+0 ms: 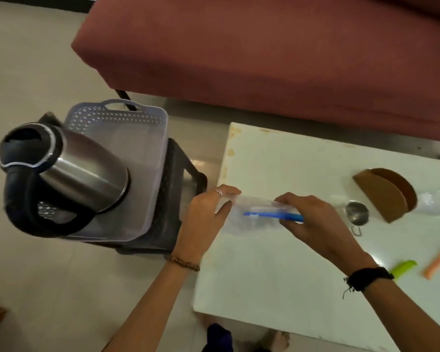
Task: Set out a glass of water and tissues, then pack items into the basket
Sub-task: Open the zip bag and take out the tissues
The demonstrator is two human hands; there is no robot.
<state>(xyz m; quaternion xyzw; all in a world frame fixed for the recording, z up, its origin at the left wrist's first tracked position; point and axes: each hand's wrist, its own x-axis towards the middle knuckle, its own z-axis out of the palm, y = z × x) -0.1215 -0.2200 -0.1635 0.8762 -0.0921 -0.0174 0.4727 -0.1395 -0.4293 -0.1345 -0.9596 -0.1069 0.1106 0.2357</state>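
Note:
Both hands hold a clear plastic pouch [249,212] with a blue strip over the left part of the white table [277,270]. My left hand [206,217] pinches its left end between thumb and fingers. My right hand [313,222] grips its right end, fingers curled over the blue strip. A pale lavender basket [148,138] rests on a dark stool [173,199] left of the table, with a steel electric kettle [61,174] standing inside it.
On the table's right side are a brown wooden napkin holder [384,196], a steel cup [357,213], a clear plastic item [434,201], a green clip [403,268] and an orange clip [437,262]. A maroon sofa [264,59] stands behind. My feet show below the table.

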